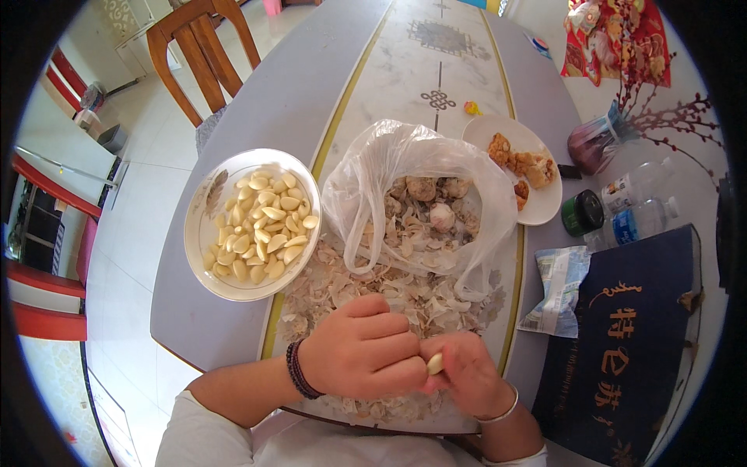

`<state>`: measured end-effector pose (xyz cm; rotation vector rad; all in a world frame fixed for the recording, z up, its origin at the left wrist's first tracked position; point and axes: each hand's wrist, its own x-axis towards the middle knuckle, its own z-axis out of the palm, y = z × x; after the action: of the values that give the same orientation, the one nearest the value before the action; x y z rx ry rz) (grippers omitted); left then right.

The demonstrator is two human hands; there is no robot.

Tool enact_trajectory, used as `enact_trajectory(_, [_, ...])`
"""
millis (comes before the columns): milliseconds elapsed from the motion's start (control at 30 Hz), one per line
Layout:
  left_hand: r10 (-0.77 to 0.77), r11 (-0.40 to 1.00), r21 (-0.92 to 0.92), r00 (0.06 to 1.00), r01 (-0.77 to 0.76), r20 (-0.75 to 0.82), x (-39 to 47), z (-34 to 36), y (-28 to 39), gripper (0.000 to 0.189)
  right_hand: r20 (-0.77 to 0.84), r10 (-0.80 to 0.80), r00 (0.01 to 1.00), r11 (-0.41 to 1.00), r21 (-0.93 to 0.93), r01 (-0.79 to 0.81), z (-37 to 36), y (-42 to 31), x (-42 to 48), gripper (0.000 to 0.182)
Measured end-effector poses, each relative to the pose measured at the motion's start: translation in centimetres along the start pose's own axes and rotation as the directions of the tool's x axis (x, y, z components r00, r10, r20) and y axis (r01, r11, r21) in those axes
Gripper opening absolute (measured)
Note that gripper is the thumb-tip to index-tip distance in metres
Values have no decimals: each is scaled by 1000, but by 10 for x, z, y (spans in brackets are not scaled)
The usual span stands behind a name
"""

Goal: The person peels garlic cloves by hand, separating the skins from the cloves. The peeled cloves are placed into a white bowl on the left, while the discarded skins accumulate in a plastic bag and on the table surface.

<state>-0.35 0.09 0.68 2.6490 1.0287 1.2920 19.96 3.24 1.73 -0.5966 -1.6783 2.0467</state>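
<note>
My right hand [467, 373], with a silver bangle at the wrist, holds a pale garlic clove [435, 363] between its fingers. Close against it, my left hand [367, 350] has curled fingers that meet at the clove; whether it grips anything is hidden. Papery garlic skins [373, 286] lie spread on the table beneath and beyond both hands. To the left stands a white bowl [195, 257] heaped with peeled garlic cloves [262, 222]. A clear plastic bag [367, 152] lies open beyond the hands, with garlic bulbs [442, 216] and loose skins inside.
A white plate [540, 213] of browned food sits behind the bag at right. Further right are a dark-lidded jar [583, 213], plastic bottles [636, 222], a blue-and-white packet [557, 292] and a large dark blue box [624, 350]. A wooden chair [201, 52] stands at the table's far left.
</note>
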Motion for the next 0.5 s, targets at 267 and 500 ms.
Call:
enact_trajectory(267, [-219,976,24,974,218,50,2,-3,-5,37,-154,-26,988,966,-260,-15,-2,4,-1,49])
enact_trajectory(500, [-188,972,-118,972,205,141,0,4,1,30,-110,-339,934,755,-624,200,-1,7,8,40])
